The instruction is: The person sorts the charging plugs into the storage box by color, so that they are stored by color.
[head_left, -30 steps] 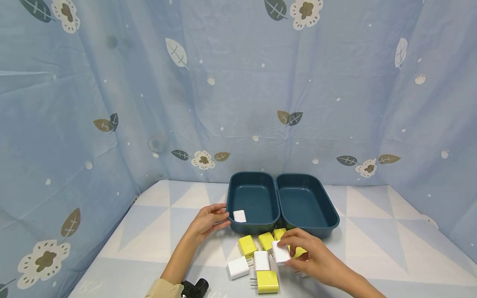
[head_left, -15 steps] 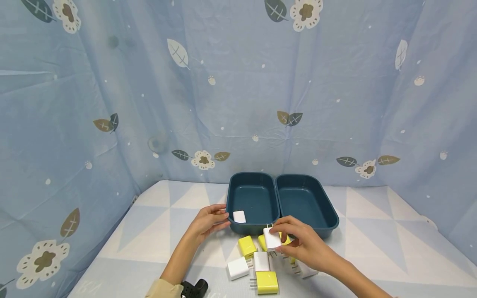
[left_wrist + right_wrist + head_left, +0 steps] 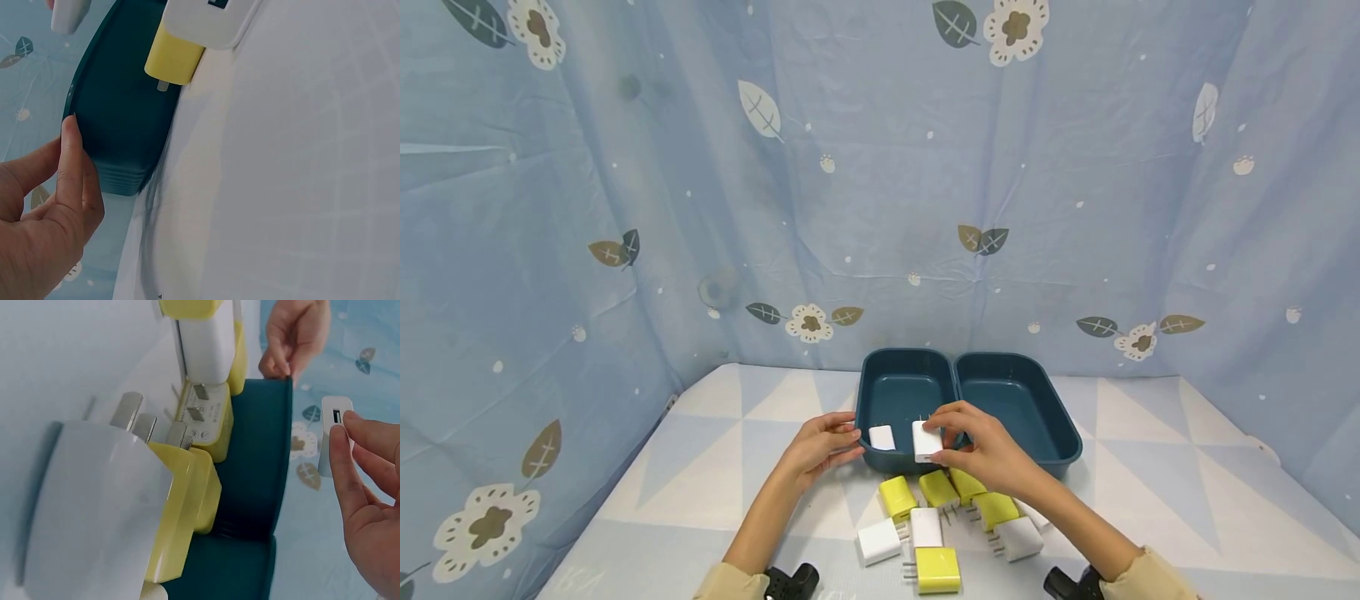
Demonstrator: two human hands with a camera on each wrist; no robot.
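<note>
A white charger plug point(image 3: 927, 442) with its prongs upward is pinched between the thumb and fingers of my right hand point(image 3: 981, 446). It hangs over the front edge of the left dark blue-green bin point(image 3: 895, 460). My left hand point(image 3: 820, 446) holds that bin's rim at its front left corner, as the left wrist view also shows. Inside the bin lies another white charger plug point(image 3: 882, 437). In front of the bins, yellow charger plugs point(image 3: 937, 570) and white charger plugs point(image 3: 878, 542) lie loosely together on the table.
A second dark blue-green bin point(image 3: 1071, 442) stands against the right side of the first. Behind both hangs a blue patterned curtain point(image 3: 880, 208). The table point(image 3: 700, 475) has a white and pale blue triangle cloth.
My right hand has lifted the white charger plug from the pile and moved it up and left to the left bin's front edge. My left hand stays at the rim.
</note>
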